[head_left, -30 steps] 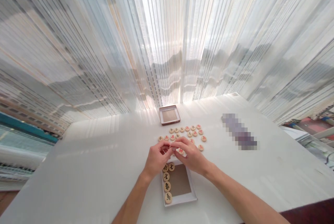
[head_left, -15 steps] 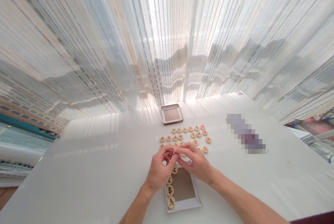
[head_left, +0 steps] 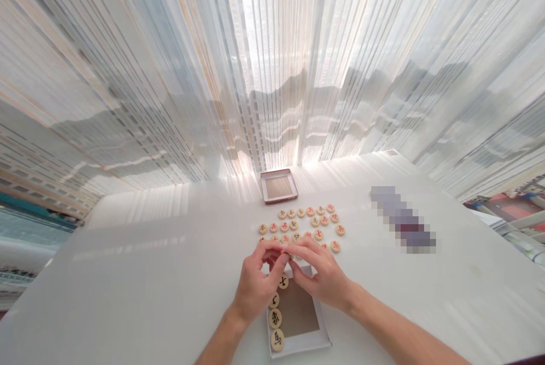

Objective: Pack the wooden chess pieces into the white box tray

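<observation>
My left hand (head_left: 255, 282) and my right hand (head_left: 321, 271) meet fingertip to fingertip over the far end of a shallow white box (head_left: 317, 339) with a brown floor. Both pinch at a small round wooden game piece (head_left: 289, 255) between them; which fingers hold it is unclear. Inside the box, several pieces with black characters (head_left: 276, 339) lie in a column along its left side. Just beyond my fingers, loose wooden pieces with red characters (head_left: 317, 220) are spread on the white table (head_left: 149, 274).
A second shallow box with a dark red rim (head_left: 279, 186) lies further back near the sheer striped curtains (head_left: 272, 58). A blurred-out oblong object (head_left: 402, 226) lies to the right on the table. The table's right edge borders a cluttered area.
My hands have drawn slightly nearer to me over the box's far end, still pinched together. The view has shifted a little, so the box and pieces sit lower in the picture.
</observation>
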{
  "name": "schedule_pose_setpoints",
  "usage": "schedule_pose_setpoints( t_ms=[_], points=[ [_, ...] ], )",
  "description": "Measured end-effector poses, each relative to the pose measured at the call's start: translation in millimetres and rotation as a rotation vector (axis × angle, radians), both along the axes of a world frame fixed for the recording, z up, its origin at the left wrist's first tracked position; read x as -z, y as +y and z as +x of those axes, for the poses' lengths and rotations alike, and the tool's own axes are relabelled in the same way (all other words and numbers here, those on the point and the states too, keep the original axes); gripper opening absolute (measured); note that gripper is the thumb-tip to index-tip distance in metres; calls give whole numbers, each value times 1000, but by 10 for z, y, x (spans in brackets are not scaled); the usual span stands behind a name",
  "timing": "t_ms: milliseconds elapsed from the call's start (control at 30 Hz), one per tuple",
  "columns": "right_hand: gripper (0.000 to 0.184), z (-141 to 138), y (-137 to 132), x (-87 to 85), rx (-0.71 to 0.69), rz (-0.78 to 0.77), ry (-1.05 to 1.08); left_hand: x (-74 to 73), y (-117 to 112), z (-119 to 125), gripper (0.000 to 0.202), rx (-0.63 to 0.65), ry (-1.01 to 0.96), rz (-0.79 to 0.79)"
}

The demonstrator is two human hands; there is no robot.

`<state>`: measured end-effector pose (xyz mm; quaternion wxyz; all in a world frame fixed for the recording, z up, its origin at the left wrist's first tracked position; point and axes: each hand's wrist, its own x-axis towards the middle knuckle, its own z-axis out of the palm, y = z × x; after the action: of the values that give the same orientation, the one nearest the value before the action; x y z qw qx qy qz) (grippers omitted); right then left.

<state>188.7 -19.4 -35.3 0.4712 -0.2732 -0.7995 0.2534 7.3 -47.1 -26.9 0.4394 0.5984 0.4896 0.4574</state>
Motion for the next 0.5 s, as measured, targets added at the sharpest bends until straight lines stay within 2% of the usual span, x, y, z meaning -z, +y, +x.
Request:
schedule_pose_setpoints(
  t_ms=[233, 500],
  points=[
    [50, 7, 1, -17, 27, 1, 14, -9, -8, -21, 19, 69, 5, 83],
    [49, -6, -9, 5, 9, 2, 18, 7, 6, -36, 18, 42, 25, 154]
  ],
)
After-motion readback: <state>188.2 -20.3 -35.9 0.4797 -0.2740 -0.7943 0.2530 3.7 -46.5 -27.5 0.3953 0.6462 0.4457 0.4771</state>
